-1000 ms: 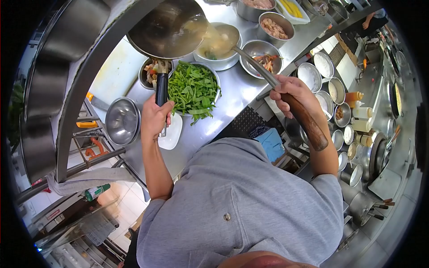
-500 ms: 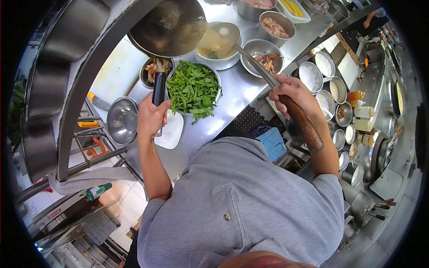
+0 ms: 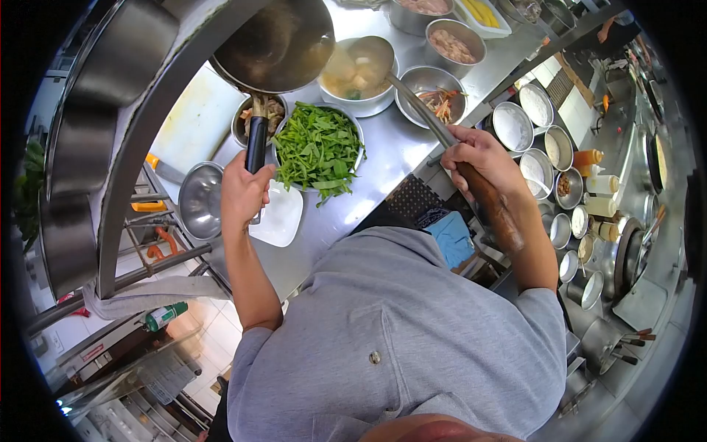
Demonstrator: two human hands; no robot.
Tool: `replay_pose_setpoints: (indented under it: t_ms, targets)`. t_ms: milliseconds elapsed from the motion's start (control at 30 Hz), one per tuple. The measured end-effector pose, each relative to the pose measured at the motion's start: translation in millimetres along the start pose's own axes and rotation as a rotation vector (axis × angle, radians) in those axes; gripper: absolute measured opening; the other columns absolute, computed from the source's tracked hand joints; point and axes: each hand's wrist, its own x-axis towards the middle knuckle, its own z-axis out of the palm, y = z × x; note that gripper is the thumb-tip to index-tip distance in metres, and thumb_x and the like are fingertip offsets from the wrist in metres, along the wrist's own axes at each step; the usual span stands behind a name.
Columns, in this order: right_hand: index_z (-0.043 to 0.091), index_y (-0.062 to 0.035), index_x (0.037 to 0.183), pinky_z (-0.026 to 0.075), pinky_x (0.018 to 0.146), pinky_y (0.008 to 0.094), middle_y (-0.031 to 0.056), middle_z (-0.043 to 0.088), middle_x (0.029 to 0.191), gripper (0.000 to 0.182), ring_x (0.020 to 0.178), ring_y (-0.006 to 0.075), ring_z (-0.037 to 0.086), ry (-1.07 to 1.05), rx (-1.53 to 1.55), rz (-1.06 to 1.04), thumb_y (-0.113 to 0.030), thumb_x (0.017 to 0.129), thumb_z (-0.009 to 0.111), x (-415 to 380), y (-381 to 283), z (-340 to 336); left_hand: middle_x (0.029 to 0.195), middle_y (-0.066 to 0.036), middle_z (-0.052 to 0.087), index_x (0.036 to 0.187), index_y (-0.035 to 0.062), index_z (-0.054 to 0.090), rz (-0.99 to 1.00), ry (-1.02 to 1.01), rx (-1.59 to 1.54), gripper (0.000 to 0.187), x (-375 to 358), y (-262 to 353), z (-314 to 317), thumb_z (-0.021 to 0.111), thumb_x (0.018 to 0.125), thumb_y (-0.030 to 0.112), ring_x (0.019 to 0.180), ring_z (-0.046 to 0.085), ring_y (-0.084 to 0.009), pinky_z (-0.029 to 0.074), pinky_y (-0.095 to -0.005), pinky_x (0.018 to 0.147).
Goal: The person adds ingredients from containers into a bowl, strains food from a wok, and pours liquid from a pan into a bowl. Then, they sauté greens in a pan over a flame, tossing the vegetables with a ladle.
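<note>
My left hand is closed around the black handle of a wok, which is tilted over the table beside a white soup bowl. Brown liquid shows inside the wok. My right hand grips the wooden handle of a long ladle. The ladle's round head is over the soup bowl, next to the wok's rim. Cloudy broth and pale chunks fill the bowl. Just below the wok, a bowl of chopped green leaves stands near my left hand, with a white dish partly under that hand.
An empty metal bowl sits left of my left hand, near a cutting board. Metal containers of raw meat and a bowl of shredded vegetables stand at the back right. Several seasoning pots line the right side.
The wok has shifted slightly left, and my left hand moved a little left and down with it. The ladle head has turned slightly, and more chunks show in the soup bowl.
</note>
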Motion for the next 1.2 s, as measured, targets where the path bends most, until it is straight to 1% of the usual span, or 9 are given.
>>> replay_pose_setpoints:
  t_ms: [300, 533, 633, 833, 933, 1000, 1033, 1100, 1200]
  targets:
    - [0.041, 0.0073, 0.132, 0.043, 0.043, 0.0245, 0.0034, 0.052, 0.066, 0.052, 0.046, 0.0114, 0.052, 0.038, -0.155, -0.053, -0.002, 0.082, 0.054, -4.4, 7.9, 5.1, 0.053, -0.001, 0.049, 0.088, -0.0008, 0.055, 0.018, 0.014, 0.117, 0.016, 2.1, 2.3, -4.3, 0.062, 0.080, 0.010, 0.039, 0.046, -0.0082, 0.037, -0.0250, 0.038]
    - [0.037, 0.0065, 0.136, 0.043, 0.042, 0.0255, 0.0028, 0.052, 0.062, 0.056, 0.045, 0.0116, 0.053, 0.054, -0.283, -0.088, -0.004, 0.084, 0.052, -2.8, 15.8, 3.6, 0.050, -0.005, 0.049, 0.090, -0.0030, 0.055, 0.060, 0.042, 0.252, 0.019, 3.8, 3.0, -5.3, 0.063, 0.079, 0.010, 0.038, 0.050, -0.0127, 0.039, -0.0300, 0.039]
    - [0.035, 0.0065, 0.138, 0.043, 0.042, 0.0257, 0.0027, 0.052, 0.062, 0.057, 0.045, 0.0115, 0.053, 0.061, -0.339, -0.120, -0.003, 0.085, 0.051, -3.5, 19.5, 4.7, 0.051, -0.007, 0.050, 0.093, -0.0036, 0.056, 0.051, 0.049, 0.301, 0.022, 2.6, 7.8, -5.2, 0.064, 0.079, 0.011, 0.040, 0.052, -0.0158, 0.041, -0.0327, 0.042]
    - [0.034, 0.0066, 0.139, 0.043, 0.042, 0.0277, 0.0055, 0.053, 0.061, 0.062, 0.044, 0.0124, 0.053, 0.133, -0.423, -0.191, -0.001, 0.080, 0.054, -12.0, 37.0, 10.9, 0.059, -0.014, 0.054, 0.094, -0.0029, 0.055, 0.183, 0.115, 0.548, 0.024, -0.3, 16.9, -6.5, 0.064, 0.077, 0.011, 0.056, 0.059, -0.0325, 0.045, -0.0412, 0.056]
    - [0.035, 0.0060, 0.138, 0.045, 0.047, 0.0323, 0.0116, 0.056, 0.062, 0.064, 0.046, 0.0188, 0.054, 0.226, -0.558, -0.212, -0.001, 0.078, 0.055, -14.7, 58.9, 10.9, 0.061, -0.016, 0.056, 0.094, -0.0024, 0.055, 0.276, 0.119, 0.688, 0.022, -3.3, 22.9, -7.0, 0.062, 0.077, 0.010, 0.062, 0.059, -0.0375, 0.045, -0.0451, 0.059]
    - [0.034, 0.0049, 0.138, 0.047, 0.055, 0.0393, 0.0213, 0.060, 0.073, 0.065, 0.056, 0.0304, 0.060, 0.294, -0.848, -0.353, -0.001, 0.077, 0.057, -16.4, 75.5, 11.4, 0.063, -0.018, 0.059, 0.098, -0.0021, 0.053, 0.316, 0.088, 0.756, 0.024, -3.7, 24.6, -7.3, 0.061, 0.078, 0.009, 0.064, 0.061, -0.0385, 0.045, -0.0484, 0.061]
    - [0.034, 0.0049, 0.138, 0.047, 0.055, 0.0393, 0.0213, 0.060, 0.073, 0.065, 0.056, 0.0304, 0.060, 0.307, -0.844, -0.354, -0.001, 0.077, 0.057, -15.6, 86.4, 11.7, 0.063, -0.018, 0.059, 0.098, -0.0021, 0.053, 0.329, 0.083, 0.758, 0.024, -3.1, 22.1, -7.5, 0.061, 0.078, 0.009, 0.064, 0.061, -0.0385, 0.045, -0.0484, 0.061]
    - [0.031, 0.0026, 0.140, 0.047, 0.062, 0.0450, 0.0256, 0.060, 0.085, 0.069, 0.071, 0.0394, 0.060, 0.388, -0.996, -0.614, -0.002, 0.076, 0.058, -13.5, 112.6, 14.5, 0.065, -0.020, 0.060, 0.102, -0.0018, 0.050, 0.469, 0.123, 0.930, 0.029, -1.0, 12.3, -7.4, 0.063, 0.078, 0.008, 0.067, 0.062, -0.0397, 0.047, -0.0504, 0.063]
    - [0.028, 0.0005, 0.141, 0.047, 0.068, 0.0485, 0.0257, 0.059, 0.096, 0.071, 0.079, 0.0424, 0.059, 0.499, -1.099, -0.577, -0.003, 0.077, 0.059, -12.7, 143.9, 23.7, 0.067, -0.022, 0.061, 0.102, -0.0013, 0.048, 0.560, 0.153, 1.062, 0.031, -1.2, 7.4, -8.3, 0.064, 0.077, 0.008, 0.068, 0.063, -0.0401, 0.048, -0.0514, 0.065]
